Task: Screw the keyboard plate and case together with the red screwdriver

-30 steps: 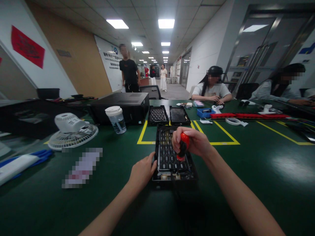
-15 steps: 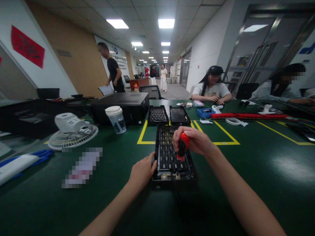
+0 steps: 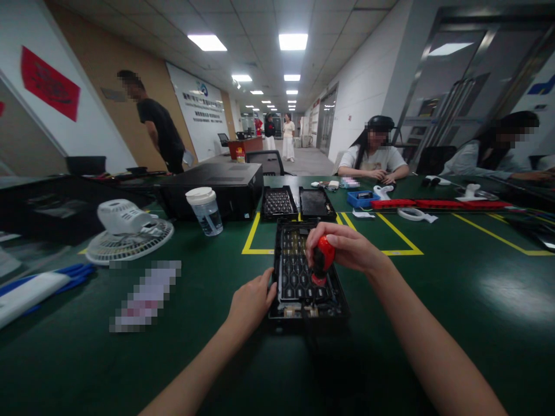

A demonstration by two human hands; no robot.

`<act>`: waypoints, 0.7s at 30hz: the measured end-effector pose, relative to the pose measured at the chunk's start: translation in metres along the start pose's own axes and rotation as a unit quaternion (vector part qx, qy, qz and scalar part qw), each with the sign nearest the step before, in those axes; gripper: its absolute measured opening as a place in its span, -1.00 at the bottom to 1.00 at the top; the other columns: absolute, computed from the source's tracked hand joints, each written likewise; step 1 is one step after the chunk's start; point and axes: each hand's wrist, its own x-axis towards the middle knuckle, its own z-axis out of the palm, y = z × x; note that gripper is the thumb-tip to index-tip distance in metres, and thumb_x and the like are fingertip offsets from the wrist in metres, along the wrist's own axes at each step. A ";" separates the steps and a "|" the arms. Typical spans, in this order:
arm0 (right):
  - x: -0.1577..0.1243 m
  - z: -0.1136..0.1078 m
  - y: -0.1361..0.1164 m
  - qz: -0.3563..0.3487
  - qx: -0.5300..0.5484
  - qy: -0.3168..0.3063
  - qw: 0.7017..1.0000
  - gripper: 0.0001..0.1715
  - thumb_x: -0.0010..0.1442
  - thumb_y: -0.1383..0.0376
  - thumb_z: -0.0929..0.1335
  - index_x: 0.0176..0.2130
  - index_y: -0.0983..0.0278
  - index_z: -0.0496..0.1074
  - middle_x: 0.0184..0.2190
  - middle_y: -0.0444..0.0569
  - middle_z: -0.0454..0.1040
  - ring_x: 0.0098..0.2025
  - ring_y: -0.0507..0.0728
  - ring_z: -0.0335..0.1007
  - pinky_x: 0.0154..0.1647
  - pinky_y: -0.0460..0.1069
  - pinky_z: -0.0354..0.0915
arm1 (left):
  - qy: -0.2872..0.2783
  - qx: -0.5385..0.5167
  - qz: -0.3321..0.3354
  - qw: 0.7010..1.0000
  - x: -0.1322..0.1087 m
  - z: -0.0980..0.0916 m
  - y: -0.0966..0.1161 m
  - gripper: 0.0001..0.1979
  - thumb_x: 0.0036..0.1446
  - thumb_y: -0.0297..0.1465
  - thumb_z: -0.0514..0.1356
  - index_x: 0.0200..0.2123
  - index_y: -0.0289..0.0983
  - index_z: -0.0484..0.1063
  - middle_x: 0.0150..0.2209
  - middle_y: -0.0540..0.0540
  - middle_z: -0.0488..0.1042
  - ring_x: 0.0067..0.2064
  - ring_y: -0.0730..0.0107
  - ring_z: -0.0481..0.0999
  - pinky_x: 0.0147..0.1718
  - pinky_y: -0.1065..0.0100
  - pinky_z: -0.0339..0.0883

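A black rectangular case [image 3: 292,274] with rows of dark oval cells lies on the green table in front of me. My right hand [image 3: 340,245] is wrapped round a red and black screwdriver [image 3: 324,254], held upright over the right part of the case. Its tip is hidden against the dark parts. My left hand [image 3: 255,294] rests at the case's left edge, its fingers against the side wall and the thumb near the lower left. Wires and pale connectors [image 3: 299,312] show at the case's near end.
Beyond the case lie two black trays [image 3: 278,203] [image 3: 318,203]. A lidded cup [image 3: 206,211], a white fan [image 3: 130,231] and a large black box [image 3: 212,188] stand to the left. A blue bin [image 3: 363,199] and red strip [image 3: 437,204] lie back right, near a seated person [image 3: 375,156].
My right hand has tilted and shifted slightly to the right with the screwdriver. My left hand and the case look unmoved. In the background a walking person has moved left.
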 end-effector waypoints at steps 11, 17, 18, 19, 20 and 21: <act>-0.003 -0.001 -0.006 -0.001 -0.032 0.012 0.999 -0.76 0.14 0.23 0.30 -0.27 0.39 0.30 -0.33 0.04 0.41 -0.33 0.08 0.40 -0.27 0.02 0.30 | 0.018 -0.002 0.012 1.000 0.001 0.004 -0.002 -0.59 0.21 -0.22 -0.13 0.11 -0.14 0.11 -0.11 -0.11 0.46 -0.20 0.29 0.49 -0.29 0.34 0.32; -0.003 -0.002 -0.008 -0.004 -0.064 0.028 0.998 -0.76 0.14 0.22 0.31 -0.27 0.38 0.31 -0.33 0.03 0.41 -0.33 0.08 0.40 -0.28 0.02 0.31 | 0.014 -0.007 0.007 1.000 0.000 0.003 -0.002 -0.59 0.21 -0.22 -0.13 0.11 -0.14 0.11 -0.11 -0.11 0.46 -0.19 0.28 0.49 -0.28 0.33 0.32; -0.003 -0.002 -0.008 -0.006 -0.070 0.031 0.997 -0.76 0.14 0.22 0.31 -0.27 0.38 0.31 -0.33 0.03 0.41 -0.33 0.08 0.40 -0.28 0.02 0.31 | 0.011 -0.006 0.005 1.000 0.000 0.003 -0.002 -0.58 0.21 -0.22 -0.13 0.11 -0.14 0.11 -0.12 -0.11 0.46 -0.19 0.28 0.49 -0.28 0.33 0.32; -0.003 -0.002 -0.008 -0.007 -0.078 0.033 0.996 -0.77 0.14 0.23 0.31 -0.28 0.38 0.31 -0.33 0.02 0.41 -0.32 0.08 0.40 -0.28 0.01 0.31 | 0.008 -0.005 0.001 1.000 0.000 0.002 -0.001 -0.58 0.21 -0.23 -0.13 0.12 -0.14 0.11 -0.12 -0.11 0.46 -0.19 0.29 0.49 -0.28 0.33 0.32; -0.004 -0.002 -0.008 -0.008 -0.086 0.036 0.996 -0.77 0.14 0.23 0.31 -0.28 0.38 0.31 -0.33 0.02 0.41 -0.32 0.07 0.40 -0.28 0.01 0.31 | 0.005 -0.005 -0.002 1.000 0.000 0.002 -0.001 -0.58 0.21 -0.23 -0.13 0.12 -0.14 0.11 -0.12 -0.12 0.46 -0.19 0.29 0.49 -0.28 0.34 0.32; -0.004 -0.002 -0.008 -0.009 -0.093 0.038 0.995 -0.78 0.14 0.23 0.31 -0.29 0.37 0.31 -0.34 0.01 0.41 -0.31 0.07 0.39 -0.28 0.00 0.31 | 0.002 -0.005 -0.004 1.000 0.000 0.002 -0.001 -0.58 0.21 -0.23 -0.12 0.12 -0.14 0.11 -0.12 -0.12 0.46 -0.19 0.30 0.49 -0.27 0.34 0.32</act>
